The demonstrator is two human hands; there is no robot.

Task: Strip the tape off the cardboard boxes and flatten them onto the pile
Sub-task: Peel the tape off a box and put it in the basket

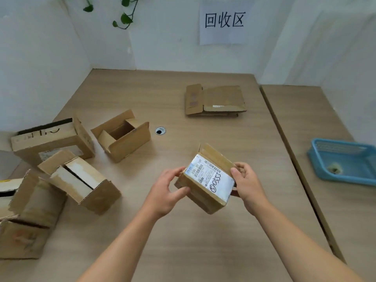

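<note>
Above the table (183,241), left hand (166,192) and right hand (247,186) grip a labelled box (209,180).

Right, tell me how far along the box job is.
Done: flattened boxes lie stacked at the far side of the table. In hand: left hand and right hand grip a taped, labelled box, not yet flattened. Left: several unflattened boxes at the table's left.

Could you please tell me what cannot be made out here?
Head view:
- small brown cardboard box with a white label: ends partly covered by the left hand and right hand; label print too small.
- flat cardboard pile: lower sheets hidden by the top one.
- blue plastic basket: cut by right edge; its contents blurred.
</note>
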